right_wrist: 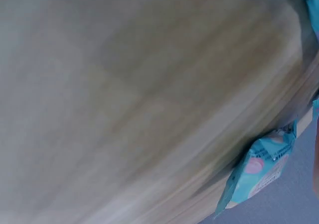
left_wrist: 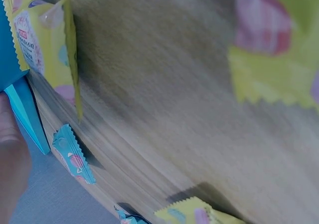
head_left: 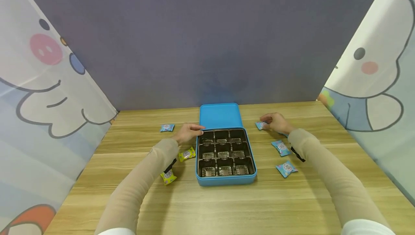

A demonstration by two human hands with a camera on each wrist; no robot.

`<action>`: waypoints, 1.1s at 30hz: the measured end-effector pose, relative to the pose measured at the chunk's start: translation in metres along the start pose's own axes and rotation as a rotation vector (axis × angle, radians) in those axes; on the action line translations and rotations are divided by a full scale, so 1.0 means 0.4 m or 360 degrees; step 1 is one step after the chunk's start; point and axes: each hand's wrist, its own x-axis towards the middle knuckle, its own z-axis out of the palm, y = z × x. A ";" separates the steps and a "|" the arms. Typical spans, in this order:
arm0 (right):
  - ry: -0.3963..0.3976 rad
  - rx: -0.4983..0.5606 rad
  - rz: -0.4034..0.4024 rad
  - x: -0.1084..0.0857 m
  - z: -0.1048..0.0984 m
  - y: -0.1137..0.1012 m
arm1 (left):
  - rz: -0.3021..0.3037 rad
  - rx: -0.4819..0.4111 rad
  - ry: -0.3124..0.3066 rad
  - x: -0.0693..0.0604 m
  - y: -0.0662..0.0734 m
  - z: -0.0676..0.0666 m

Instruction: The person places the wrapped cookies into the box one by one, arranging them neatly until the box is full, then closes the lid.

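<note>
A blue tin box [head_left: 226, 181] with a black tray [head_left: 223, 144] of several compartments stands mid-table, its lid [head_left: 220, 116] folded back. My left hand [head_left: 188, 132] grips the tin's rear left corner with thumb and fingers; in the left wrist view only part of that hand [left_wrist: 12, 171] shows. At the back right my right hand [head_left: 275, 122] pinches a blue wrapped candy [head_left: 259, 125] at the table. The right wrist view catches just a sliver of the hand [right_wrist: 316, 167], beside another blue wrapped candy [right_wrist: 264, 167] lying on the wood.
Right of the tin lie blue candies [head_left: 281, 148] [head_left: 286, 169]. To its left are yellow candies [head_left: 187, 154] [head_left: 168, 177], one partly behind the left wrist, and a blue candy [head_left: 167, 127] farther back. A grey panel [head_left: 207, 40] stands behind the wooden table [head_left: 220, 209], with printed curtains at both sides.
</note>
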 end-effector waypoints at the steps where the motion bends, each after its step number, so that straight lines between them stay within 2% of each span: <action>1: 0.0012 0.0001 0.0006 -0.002 0.000 -0.001 | -0.0003 -0.0003 -0.0005 -0.001 0.003 -0.001; 11: 0.0052 -0.0049 0.0000 -0.012 0.009 -0.012 | -0.0019 0.0012 -0.0011 -0.002 0.005 0.000; 19: 0.0062 0.0028 0.0010 0.001 0.001 -0.007 | 0.0007 -0.0003 0.0002 0.001 -0.003 0.002; 28: 0.0008 0.0053 0.0005 0.010 -0.008 0.006 | 0.0014 -0.0009 0.0008 0.000 -0.007 -0.002; 33: 0.0010 0.0009 0.0015 0.009 -0.009 0.013 | 0.0018 0.0006 0.0008 0.006 -0.006 -0.001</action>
